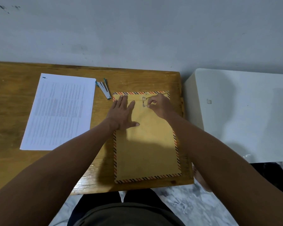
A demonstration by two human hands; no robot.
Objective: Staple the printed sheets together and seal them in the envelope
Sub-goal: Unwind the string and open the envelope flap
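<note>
Head view: two bare hands work at the string tie of a brown envelope on a wooden table.

The brown paper envelope with a red-and-dark striped border lies flat at the right end of the wooden table, its long axis running from the near edge toward the wall, the flap end with the string tie pointing away from the person. The left hand lies flat with fingers spread, pressing the envelope's upper left part. The right hand has its fingers curled and pinches the thin string beside the two round fasteners. The white printed sheets lie well apart to the left, long axis tilted slightly clockwise from the envelope's. A silver stapler with teal ends, hinged open, rests between the sheets and envelope. A white cabinet stands right of the table.
</note>
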